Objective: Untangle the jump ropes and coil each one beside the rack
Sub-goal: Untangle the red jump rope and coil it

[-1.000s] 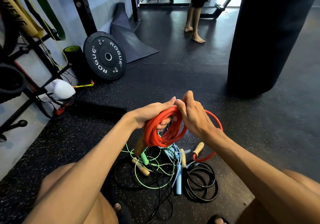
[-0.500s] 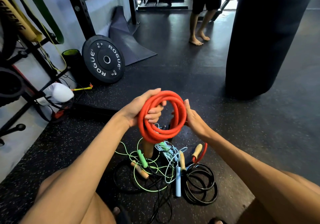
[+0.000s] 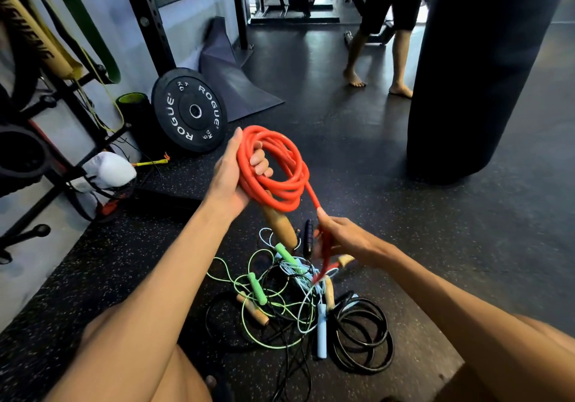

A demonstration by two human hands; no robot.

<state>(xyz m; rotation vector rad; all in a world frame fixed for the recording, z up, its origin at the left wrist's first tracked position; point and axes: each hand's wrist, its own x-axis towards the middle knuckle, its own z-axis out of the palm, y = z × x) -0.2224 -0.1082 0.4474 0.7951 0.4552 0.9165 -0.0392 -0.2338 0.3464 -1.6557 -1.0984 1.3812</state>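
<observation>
- Blur smears the loose end of the red rope (image 3: 280,197) below the right hand (image 3: 345,239), whose fingers pinch the strand. A small wooden handle (image 3: 346,259) pokes out under that hand, and whether it is joined to the strand cannot be told.
- Left hand (image 3: 228,177) grips the coiled part of the rope in the air above the floor (image 3: 420,230), fingers curled through the loops. A larger wooden handle (image 3: 280,227) hangs below the coil, its top hidden by the loops.
- Green rope (image 3: 249,330), pale blue rope (image 3: 322,333) and black rope (image 3: 361,336) lie knotted together on the floor between the person's knees. Their paths through the knot are hard to follow.
- Rack (image 3: 62,165) stands at the left, cut off by the frame. A white object (image 3: 109,168) lodged low in it cannot be identified.
- Punching bag (image 3: 473,74) runs out of the top edge. A barefoot bystander (image 3: 398,59) shows only from the waist down.
- Black rubber flooring is flecked with pale specks. A weight plate (image 3: 193,112) marked ROGUE leans by the wall, beside a folded grey mat (image 3: 230,74).
</observation>
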